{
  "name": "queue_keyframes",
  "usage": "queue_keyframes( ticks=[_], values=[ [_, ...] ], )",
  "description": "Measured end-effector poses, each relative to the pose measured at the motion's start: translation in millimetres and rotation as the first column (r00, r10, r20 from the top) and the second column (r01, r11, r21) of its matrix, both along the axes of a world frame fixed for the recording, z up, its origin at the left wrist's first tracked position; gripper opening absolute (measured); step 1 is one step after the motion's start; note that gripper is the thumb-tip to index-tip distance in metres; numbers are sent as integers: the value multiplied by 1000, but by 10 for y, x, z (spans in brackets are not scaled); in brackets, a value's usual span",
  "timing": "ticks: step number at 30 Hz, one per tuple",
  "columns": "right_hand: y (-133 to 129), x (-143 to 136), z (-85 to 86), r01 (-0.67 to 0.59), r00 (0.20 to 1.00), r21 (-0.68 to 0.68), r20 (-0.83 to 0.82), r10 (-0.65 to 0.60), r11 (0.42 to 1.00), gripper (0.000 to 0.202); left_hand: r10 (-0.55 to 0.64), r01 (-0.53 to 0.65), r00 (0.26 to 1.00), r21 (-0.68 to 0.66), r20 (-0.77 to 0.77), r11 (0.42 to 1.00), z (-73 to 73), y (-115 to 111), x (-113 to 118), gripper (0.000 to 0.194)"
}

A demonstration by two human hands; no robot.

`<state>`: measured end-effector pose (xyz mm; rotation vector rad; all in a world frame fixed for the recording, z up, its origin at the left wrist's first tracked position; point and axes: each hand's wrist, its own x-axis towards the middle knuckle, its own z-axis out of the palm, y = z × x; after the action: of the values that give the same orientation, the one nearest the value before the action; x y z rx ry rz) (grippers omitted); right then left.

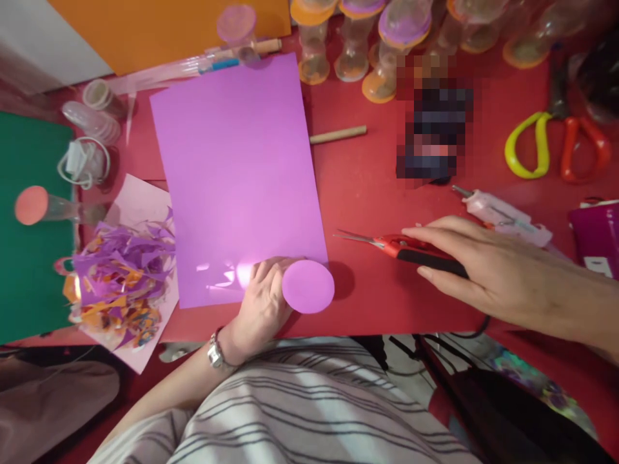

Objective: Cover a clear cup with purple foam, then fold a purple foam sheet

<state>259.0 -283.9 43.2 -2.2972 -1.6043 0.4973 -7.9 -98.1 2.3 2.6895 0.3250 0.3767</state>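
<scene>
A round purple disc (308,287) covers the top of something that my left hand (268,293) grips; the part under the disc is hidden. That hand rests at the lower right edge of a large purple sheet (236,167), its fingers curled. On the red table to the right, my right hand (464,264) has its thumb and fingers around small scissors (406,251) with red and black handles. Their thin blades point left, toward the sheet, and look nearly closed.
Purple and orange scraps (126,270) are heaped at the left. Clear cups with coloured lids (405,22) line the back. Large scissors (529,151), a glue gun (505,212) and a wooden stick (338,135) lie on the red table (367,187).
</scene>
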Motion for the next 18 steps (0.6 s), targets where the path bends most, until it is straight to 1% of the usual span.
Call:
queue_keyframes(
  ticks=[2,3,8,12,15,18],
  values=[
    [117,54,25,-78,996,-11,43,78,997,53,0,-1,1000,-38,-17,999,35,-4,6,35],
    [192,77,40,-81,995,-12,61,82,997,52,-2,1,1000,-54,-11,999,48,-5,9,35],
    [651,211,93,-31,998,15,62,30,999,48,-15,14,1000,-125,-9,992,75,5,14,40],
    [983,306,134,44,997,-78,67,-39,996,45,-23,23,1000,-127,-1,992,80,14,7,36],
    [1159,349,140,56,997,-112,57,-50,992,44,-19,19,1000,-148,0,989,84,19,3,36],
    [1258,380,116,50,998,-143,50,-44,988,45,-19,23,999,-145,26,989,84,25,8,35]
  ],
)
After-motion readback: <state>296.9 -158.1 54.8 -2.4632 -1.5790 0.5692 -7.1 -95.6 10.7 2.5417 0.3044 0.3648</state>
